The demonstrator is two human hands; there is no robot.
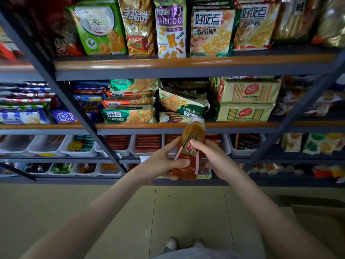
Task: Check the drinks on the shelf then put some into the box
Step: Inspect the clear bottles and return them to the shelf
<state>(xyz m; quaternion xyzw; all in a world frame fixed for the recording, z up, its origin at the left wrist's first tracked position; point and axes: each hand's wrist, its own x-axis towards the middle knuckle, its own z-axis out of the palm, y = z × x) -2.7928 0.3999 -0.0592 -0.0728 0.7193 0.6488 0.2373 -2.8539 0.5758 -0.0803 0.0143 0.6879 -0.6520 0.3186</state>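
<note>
An amber drink bottle (192, 139) with a red and gold label and a pale cap is held up in front of the shelves, tilted slightly to the right. My left hand (160, 163) grips its lower half, thumb across the label. From the right side my right hand (214, 156) holds the bottle's middle, with fingers wrapped round the label. A brown cardboard box (317, 217) lies on the floor at the lower right, partly cut off by the frame edge.
A grey metal shelf unit (186, 71) with slanted posts fills the upper view, stocked with biscuit bags, cracker packs and white bins of snacks. Pale floor tiles (130, 212) lie below. My shoes (183, 243) show at the bottom centre.
</note>
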